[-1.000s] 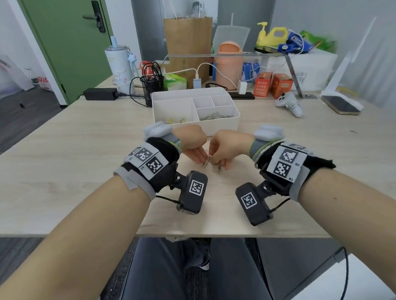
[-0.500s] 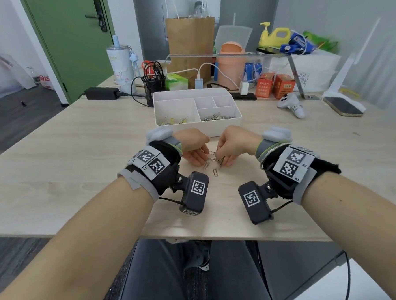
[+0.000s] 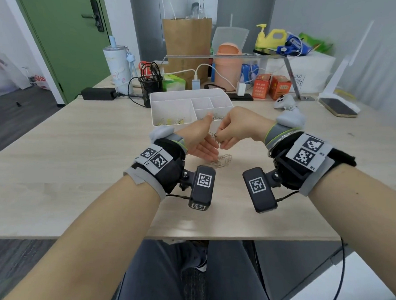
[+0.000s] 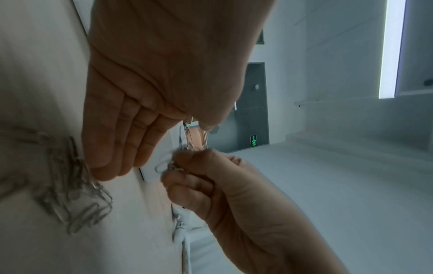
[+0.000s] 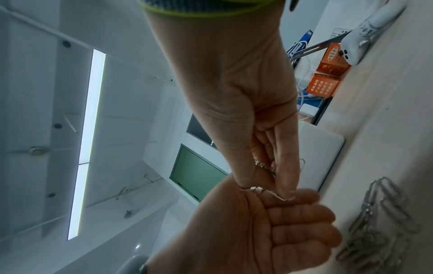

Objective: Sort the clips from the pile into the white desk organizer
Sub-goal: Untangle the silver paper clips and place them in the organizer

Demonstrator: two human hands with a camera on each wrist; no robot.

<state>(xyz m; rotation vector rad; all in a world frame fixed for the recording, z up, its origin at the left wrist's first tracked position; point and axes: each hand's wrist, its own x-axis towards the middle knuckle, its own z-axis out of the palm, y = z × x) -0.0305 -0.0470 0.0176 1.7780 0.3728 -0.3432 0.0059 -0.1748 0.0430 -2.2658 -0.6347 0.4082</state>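
A small pile of silver paper clips (image 3: pixel 221 162) lies on the wooden table just in front of the white desk organizer (image 3: pixel 172 102). My right hand (image 3: pixel 220 139) hovers above the pile and pinches a few paper clips (image 3: pixel 214 135) between thumb and fingers; the same pinch shows in the right wrist view (image 5: pixel 267 169). Beside it my left hand (image 3: pixel 206 147) is held flat, palm turned up and fingers straight, right under the pinched clips. In the left wrist view the pile (image 4: pixel 77 194) lies by my left fingertips (image 4: pixel 110 166). Gold clips (image 3: pixel 171 121) sit in the organizer's left compartment.
Behind the organizer stand a black mesh cup (image 3: pixel 150 85), a tumbler (image 3: pixel 117 67), a paper bag (image 3: pixel 186 48), an orange bin (image 3: pixel 227 66) and small orange boxes (image 3: pixel 271 86). A white controller (image 3: pixel 285 102) and a phone (image 3: pixel 338 108) lie at the right.
Both hands rose from the pile on the table. My left hand went from curled to a flat upturned palm, and my right hand lifted a few clips toward the organizer.
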